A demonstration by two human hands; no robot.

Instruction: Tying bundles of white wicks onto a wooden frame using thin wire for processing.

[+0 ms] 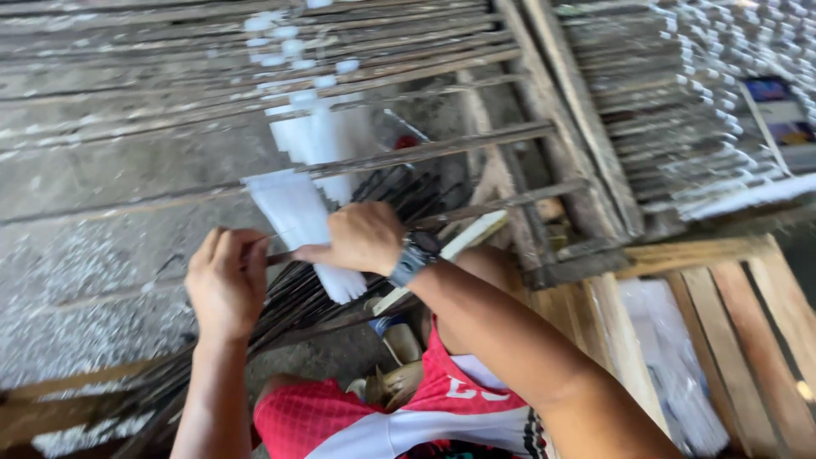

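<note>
Grey, speckled concrete floor lies under a rack of long weathered wooden slats, and we take that rack as our landmark. Just below its lower slats our left hand is clenched around the end of a thin dark rod, one of a bundle of dark rods slanting down from the rack. Our right hand, a wristwatch on it, is closed on the same rod, pinching beside a white paper strip that lies across the bundle. To the rack's right sits a wooden pallet. We judge it best to keep the rod taut between both hands and the paper flat and square.
</note>
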